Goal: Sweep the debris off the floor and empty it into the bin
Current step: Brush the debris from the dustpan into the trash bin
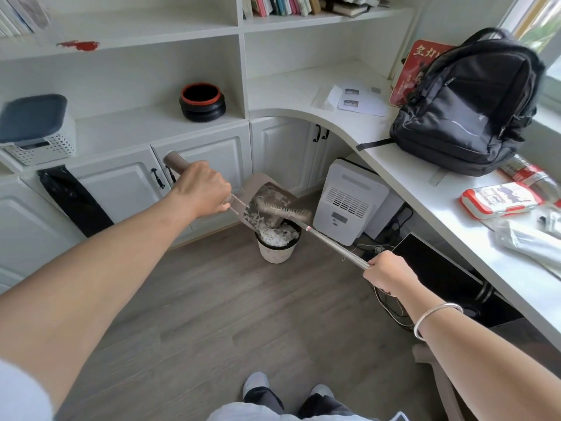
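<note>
My left hand [202, 189] grips the handle of a beige dustpan [260, 185], which is lifted and tilted over a small white bin [277, 251] on the wooden floor. My right hand [387, 271] grips the metal pole of a broom [329, 238]. The broom's brush head [285, 211] lies inside the pan, against white shredded debris [258, 221] at the pan's lower lip. More white debris [280, 237] fills the bin to its rim.
White cabinets [121, 183] and shelves stand behind the bin. A white appliance [349, 205] sits just right of it, with cables [391, 302] and a black case under the curved desk [409, 183]. A black backpack [467, 107] rests on the desk. My feet are at the bottom.
</note>
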Demonstrator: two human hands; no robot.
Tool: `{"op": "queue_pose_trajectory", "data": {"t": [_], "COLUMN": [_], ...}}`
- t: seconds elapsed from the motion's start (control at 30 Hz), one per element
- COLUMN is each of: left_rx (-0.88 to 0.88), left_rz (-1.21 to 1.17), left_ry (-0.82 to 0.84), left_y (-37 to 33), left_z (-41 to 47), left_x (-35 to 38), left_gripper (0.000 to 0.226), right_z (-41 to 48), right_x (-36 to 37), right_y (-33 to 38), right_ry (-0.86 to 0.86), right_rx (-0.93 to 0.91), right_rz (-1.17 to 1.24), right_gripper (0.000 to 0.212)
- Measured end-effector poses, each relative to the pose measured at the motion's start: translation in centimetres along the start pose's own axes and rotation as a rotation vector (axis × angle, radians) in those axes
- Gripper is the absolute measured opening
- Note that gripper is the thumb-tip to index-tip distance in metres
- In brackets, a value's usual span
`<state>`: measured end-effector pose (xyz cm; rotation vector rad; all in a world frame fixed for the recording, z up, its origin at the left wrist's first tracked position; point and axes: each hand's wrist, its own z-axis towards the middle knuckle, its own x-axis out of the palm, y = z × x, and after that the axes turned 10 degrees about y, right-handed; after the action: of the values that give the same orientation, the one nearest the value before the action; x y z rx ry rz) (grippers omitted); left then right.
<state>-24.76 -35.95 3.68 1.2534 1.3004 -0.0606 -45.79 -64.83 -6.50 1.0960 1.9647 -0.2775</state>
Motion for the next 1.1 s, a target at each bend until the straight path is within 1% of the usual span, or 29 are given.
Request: {"op": "queue_pose_trajectory", "data": {"t": [0.17,0.27,0.43,0.57,0.63,0.73,0.87,0.97,1.1], "left_rx": [0.044,0.059,0.086,0.067,0.068,0.068,0.071,0.079,0.068], "left_rz": [0.029,0.057,0.091,0.084,0.078,0.072,0.063,0.057,0.038], "left_ry": [-0.029,-0.06,-0.09,-0.082,-0.067,-0.064,-0.057,-0.045,-0.028], "left_y": [0.2,0.3,1.1,1.0,0.6,0.3,0.0,-0.2,0.0], "left_z": [-0.3,-0.2,-0.1,0.0,0.1,0.5,1.1,1.5,1.7], "left_x": [0.0,0.0,0.0,0.2,0.3,0.1,0.0,0.1,0.3], "left_gripper": [0.044,0.045,0.041,0.043,0.042,0.043,0.042,0.041,0.041], "right_z": [0.4,0.6,0.8,0.8,0.7,0.6,0.5,1.0,1.4], "right_x": [0.7,1.2,1.5,1.7,1.4,0.7,-0.2,-0.8,-1.4], "right_y": [1.6,2.5,3.1,2.9,2.5,2.1,1.1,-0.5,-2.1], "right_ry": [-0.022,-0.006,0.026,-0.012,-0.039,-0.032,0.04,0.092,0.089], "right_rx": [-0.049,-0.062,-0.022,0.024,0.025,0.014,0.034,0.074,0.073], "right_rz": [-0.009,-0.008,-0.013,-0.078,-0.13,-0.148,-0.035,0.074,0.144], "right_gripper": [0.024,0.027,0.037,0.035,0.033,0.028,0.016,0.027,0.03]}}
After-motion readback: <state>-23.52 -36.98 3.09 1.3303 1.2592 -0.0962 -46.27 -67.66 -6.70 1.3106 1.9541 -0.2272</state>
